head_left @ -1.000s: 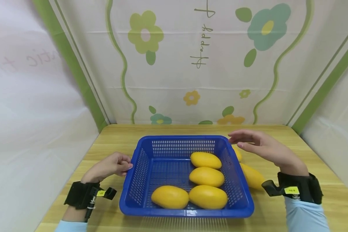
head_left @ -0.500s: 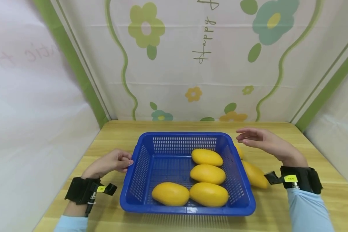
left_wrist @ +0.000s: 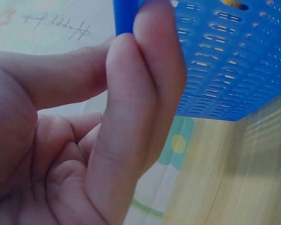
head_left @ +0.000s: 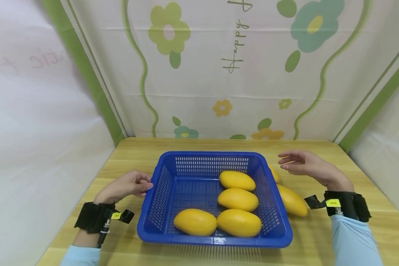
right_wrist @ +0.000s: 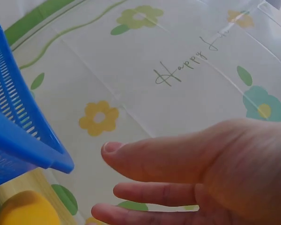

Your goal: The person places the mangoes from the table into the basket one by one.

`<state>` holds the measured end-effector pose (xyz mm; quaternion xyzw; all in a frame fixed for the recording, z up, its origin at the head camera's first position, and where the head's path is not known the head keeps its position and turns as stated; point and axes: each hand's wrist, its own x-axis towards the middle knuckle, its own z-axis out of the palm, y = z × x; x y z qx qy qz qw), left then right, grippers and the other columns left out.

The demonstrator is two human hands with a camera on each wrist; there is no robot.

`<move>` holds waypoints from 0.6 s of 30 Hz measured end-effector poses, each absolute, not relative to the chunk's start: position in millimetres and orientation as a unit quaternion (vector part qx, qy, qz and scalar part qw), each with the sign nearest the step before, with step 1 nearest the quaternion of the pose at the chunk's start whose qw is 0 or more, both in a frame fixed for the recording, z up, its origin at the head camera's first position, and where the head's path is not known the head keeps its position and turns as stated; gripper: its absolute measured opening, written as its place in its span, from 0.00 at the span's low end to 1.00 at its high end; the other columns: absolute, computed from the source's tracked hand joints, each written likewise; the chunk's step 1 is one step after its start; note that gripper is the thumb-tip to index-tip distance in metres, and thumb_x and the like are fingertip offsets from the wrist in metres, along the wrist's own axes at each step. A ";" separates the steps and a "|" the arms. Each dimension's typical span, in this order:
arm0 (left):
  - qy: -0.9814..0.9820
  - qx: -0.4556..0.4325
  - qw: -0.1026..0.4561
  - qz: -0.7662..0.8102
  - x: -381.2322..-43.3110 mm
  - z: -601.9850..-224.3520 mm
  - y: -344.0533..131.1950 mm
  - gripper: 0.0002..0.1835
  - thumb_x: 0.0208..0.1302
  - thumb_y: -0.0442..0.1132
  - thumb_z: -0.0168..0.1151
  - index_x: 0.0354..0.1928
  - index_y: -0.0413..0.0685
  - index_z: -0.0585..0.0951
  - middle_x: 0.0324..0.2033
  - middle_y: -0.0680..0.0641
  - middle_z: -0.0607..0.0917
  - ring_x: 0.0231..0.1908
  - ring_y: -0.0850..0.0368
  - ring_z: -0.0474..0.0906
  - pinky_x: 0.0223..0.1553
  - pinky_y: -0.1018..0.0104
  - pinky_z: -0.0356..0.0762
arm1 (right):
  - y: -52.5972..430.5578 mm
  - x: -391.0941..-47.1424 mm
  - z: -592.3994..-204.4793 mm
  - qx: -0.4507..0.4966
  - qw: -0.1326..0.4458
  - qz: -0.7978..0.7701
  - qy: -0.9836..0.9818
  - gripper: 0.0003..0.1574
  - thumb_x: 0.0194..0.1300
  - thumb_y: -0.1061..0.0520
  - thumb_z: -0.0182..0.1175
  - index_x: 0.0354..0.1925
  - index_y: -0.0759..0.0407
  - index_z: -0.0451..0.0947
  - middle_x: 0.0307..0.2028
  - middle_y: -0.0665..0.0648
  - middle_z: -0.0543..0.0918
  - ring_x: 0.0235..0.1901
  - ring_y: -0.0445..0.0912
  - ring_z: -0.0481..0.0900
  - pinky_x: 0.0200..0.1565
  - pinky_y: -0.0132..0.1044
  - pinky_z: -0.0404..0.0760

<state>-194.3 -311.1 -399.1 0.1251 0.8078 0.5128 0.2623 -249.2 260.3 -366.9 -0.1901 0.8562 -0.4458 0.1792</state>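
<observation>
A blue plastic basket (head_left: 173, 239) with slotted walls stands in the middle of the table. My left hand (head_left: 129, 186) pinches its left rim between thumb and fingers; the left wrist view shows the blue rim (left_wrist: 125, 18) between them. Inside the basket, several yellow mangoes (head_left: 237, 200) lie along the right side and the near side. My right hand (head_left: 314, 168) is in the air just right of the basket, holding nothing, its fingers loosely extended toward the rim. Below it, a mango (head_left: 292, 201) lies outside the right wall, with another mango (head_left: 274, 174) partly hidden behind the rim.
The wooden table (head_left: 143, 147) meets a flower-printed white cloth (head_left: 193, 88) at the back. White cloth walls with green strips flank both sides. Each wrist wears a black strap (head_left: 94, 218) with a small camera.
My right hand has drawn off to the right, away from the basket's right rim. The left hand keeps its grip on the left rim. The head view has tilted slightly.
</observation>
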 end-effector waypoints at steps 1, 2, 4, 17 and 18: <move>0.807 0.126 0.263 0.514 -194.1 -399.3 -311.2 0.15 0.74 0.36 0.55 0.48 0.26 0.78 0.34 0.46 0.88 0.35 0.59 0.85 0.42 0.63 0.87 | 260.3 -249.5 -367.0 -0.191 0.182 -0.445 0.856 0.34 0.74 0.55 0.56 0.69 0.70 0.61 0.61 0.73 0.74 0.50 0.31 0.79 0.51 0.33 0.84; 0.807 0.126 0.263 0.514 -193.8 -399.4 -311.1 0.14 0.74 0.36 0.55 0.48 0.26 0.79 0.34 0.46 0.88 0.35 0.59 0.85 0.42 0.62 0.87 | 260.2 -249.5 -367.1 -0.189 0.186 -0.445 0.855 0.34 0.74 0.55 0.57 0.69 0.71 0.61 0.61 0.74 0.73 0.50 0.31 0.79 0.51 0.34 0.84; 0.807 0.125 0.264 0.514 -193.5 -399.8 -311.3 0.14 0.74 0.36 0.56 0.47 0.27 0.79 0.34 0.47 0.88 0.35 0.60 0.85 0.42 0.61 0.87 | 259.8 -249.1 -367.6 -0.187 0.195 -0.445 0.854 0.35 0.73 0.55 0.57 0.69 0.72 0.60 0.62 0.75 0.72 0.50 0.31 0.79 0.52 0.36 0.84; 0.807 0.123 0.260 0.516 -190.9 -397.5 -308.6 0.14 0.73 0.36 0.56 0.48 0.27 0.79 0.35 0.46 0.88 0.35 0.59 0.85 0.41 0.63 0.87 | 257.0 -246.0 -375.5 -0.179 0.222 -0.396 0.873 0.36 0.72 0.53 0.59 0.67 0.74 0.62 0.59 0.72 0.77 0.54 0.53 0.81 0.51 0.41 0.85; 0.808 0.123 0.258 0.516 -190.2 -397.3 -308.3 0.14 0.73 0.36 0.56 0.48 0.27 0.79 0.35 0.46 0.88 0.36 0.59 0.85 0.41 0.63 0.87 | 256.7 -246.0 -377.0 -0.180 0.224 -0.395 0.873 0.36 0.72 0.53 0.59 0.67 0.74 0.62 0.58 0.72 0.77 0.53 0.52 0.81 0.51 0.41 0.85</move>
